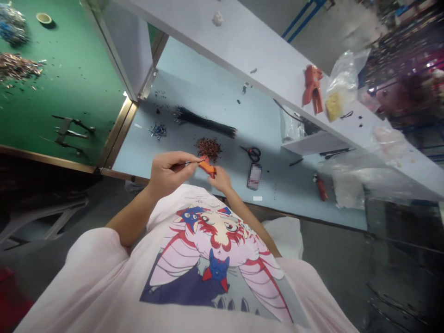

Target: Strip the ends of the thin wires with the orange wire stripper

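My left hand (169,171) is closed in a pinch on a thin black wire (189,163), held just above the near edge of the pale blue bench (208,92). The wire's tip meets a small orange tool (208,168) that my right hand (220,179) grips. Just beyond both hands lies a small heap of copper-coloured terminals (208,147). A bundle of black wires (204,122) lies further back on the bench.
Scissors (254,152), a small blurred card (254,176) and a red tool (321,187) lie to the right. The white shelf (263,55) carries orange pliers (312,88) and a plastic bag (342,85). At left, a green table (69,69) holds metal tools (69,132) and scrap piles.
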{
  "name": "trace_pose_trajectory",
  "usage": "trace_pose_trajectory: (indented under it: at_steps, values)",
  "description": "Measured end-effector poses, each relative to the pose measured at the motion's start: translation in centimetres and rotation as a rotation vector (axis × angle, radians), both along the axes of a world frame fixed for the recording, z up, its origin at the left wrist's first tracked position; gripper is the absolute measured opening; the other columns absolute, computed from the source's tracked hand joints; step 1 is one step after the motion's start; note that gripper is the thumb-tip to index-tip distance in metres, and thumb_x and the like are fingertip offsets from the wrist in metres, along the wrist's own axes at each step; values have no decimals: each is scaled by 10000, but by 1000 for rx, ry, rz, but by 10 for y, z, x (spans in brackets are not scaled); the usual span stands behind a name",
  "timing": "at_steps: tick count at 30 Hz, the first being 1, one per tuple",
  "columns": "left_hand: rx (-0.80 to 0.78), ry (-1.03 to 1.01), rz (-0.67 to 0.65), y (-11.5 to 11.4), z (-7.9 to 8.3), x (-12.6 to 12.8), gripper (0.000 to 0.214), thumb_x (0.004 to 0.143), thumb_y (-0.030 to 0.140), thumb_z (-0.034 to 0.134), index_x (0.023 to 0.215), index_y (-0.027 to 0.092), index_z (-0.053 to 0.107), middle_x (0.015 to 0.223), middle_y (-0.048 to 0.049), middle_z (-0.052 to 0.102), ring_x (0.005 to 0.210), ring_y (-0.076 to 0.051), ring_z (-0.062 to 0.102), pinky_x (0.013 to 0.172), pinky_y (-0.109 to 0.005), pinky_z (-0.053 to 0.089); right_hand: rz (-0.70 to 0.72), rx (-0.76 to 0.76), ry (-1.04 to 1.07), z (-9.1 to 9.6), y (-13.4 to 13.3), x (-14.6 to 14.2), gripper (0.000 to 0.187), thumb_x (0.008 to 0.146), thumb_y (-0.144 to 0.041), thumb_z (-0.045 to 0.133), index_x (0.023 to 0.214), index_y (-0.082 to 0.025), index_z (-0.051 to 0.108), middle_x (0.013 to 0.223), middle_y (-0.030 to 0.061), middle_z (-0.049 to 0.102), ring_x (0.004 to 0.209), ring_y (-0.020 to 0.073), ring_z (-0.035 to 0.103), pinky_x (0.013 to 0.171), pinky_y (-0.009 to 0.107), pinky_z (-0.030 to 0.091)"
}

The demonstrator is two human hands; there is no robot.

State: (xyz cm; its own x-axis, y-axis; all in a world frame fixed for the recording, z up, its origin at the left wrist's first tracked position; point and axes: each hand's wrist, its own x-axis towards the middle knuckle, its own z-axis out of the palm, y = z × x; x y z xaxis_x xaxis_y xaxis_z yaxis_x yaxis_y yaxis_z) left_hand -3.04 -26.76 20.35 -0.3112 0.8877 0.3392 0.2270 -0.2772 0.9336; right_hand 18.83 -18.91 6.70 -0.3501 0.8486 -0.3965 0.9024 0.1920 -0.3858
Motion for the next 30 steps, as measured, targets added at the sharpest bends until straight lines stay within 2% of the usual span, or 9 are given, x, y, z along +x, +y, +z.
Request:
trace_pose_trajectory:
  at_steps: [5, 9, 12, 15, 17, 20, 22, 24, 30]
  values:
    - [40, 284, 51, 2, -6, 1, 95, 765, 164, 626, 805, 154, 712, 654, -3, 683, 463, -38, 453, 460, -174, 347, 139, -34, -52, -33, -15, 3, 429, 694, -208, 644, 1110, -129, 577, 1110, 166, 588, 1078, 309, 499, 949, 455, 342]
    - [81, 490, 69, 4, -21, 2, 108, 793, 175, 608, 842, 161, 704, 692, -10, 701, 504, -58, 509, 525, -189, 390, 174, -12, -9, -31, -8, -9, 514, 732, -297, 662, 1210, -158, 532, 1311, 163, 477, 1217, 309, 406, 1015, 446, 298]
    - [144, 691, 51, 6, -30, 4, 121, 808, 185, 591, 862, 178, 699, 677, -8, 692, 571, -90, 569, 562, -208, 395, 72, 109, 245, -3, 4, -20, 381, 854, -324, 516, 1197, -157, 517, 1263, 147, 511, 1191, 256, 446, 1009, 409, 344]
    - [166, 844, 27, 9, -33, 6, 136, 829, 208, 566, 866, 209, 696, 636, 6, 665, 580, -103, 572, 540, -220, 359, -65, 185, 677, 46, 10, -23, 316, 925, -380, 394, 1139, -192, 531, 1127, 103, 577, 1044, 203, 555, 906, 355, 450]
    - [171, 895, 8, 10, -32, 7, 147, 841, 219, 549, 866, 220, 694, 602, 13, 637, 565, -104, 552, 527, -229, 331, 48, 121, 814, 81, 10, -22, 317, 932, -404, 394, 1164, -236, 528, 1158, 75, 573, 1078, 191, 549, 914, 348, 457]
    - [192, 920, -10, 13, -30, 9, 149, 847, 229, 540, 861, 226, 688, 563, 21, 587, 547, -102, 514, 523, -244, 300, 256, 128, 795, 116, 7, -21, 385, 838, -424, 585, 1179, -249, 546, 1207, 78, 559, 1149, 226, 506, 949, 386, 440]
    - [204, 925, -22, 13, -29, 10, 150, 850, 238, 537, 858, 231, 687, 550, 24, 562, 539, -101, 490, 522, -251, 285, 311, 202, 747, 125, 5, -22, 291, 835, -384, 602, 1090, -243, 604, 1158, 81, 590, 1135, 233, 510, 983, 419, 406]
    - [207, 920, -34, 14, -28, 10, 152, 853, 246, 536, 861, 233, 687, 548, 21, 553, 540, -101, 477, 522, -254, 279, 290, 279, 728, 125, 4, -22, 166, 878, -337, 543, 969, -240, 642, 1080, 75, 619, 1084, 221, 533, 982, 430, 397]
    - [185, 838, -50, 14, -27, 11, 134, 846, 254, 551, 821, 226, 680, 551, 17, 562, 540, -101, 482, 534, -251, 300, 237, 369, 703, 123, -1, -23, 111, 869, -290, 535, 848, -241, 632, 1043, 72, 594, 1058, 230, 508, 951, 440, 394]
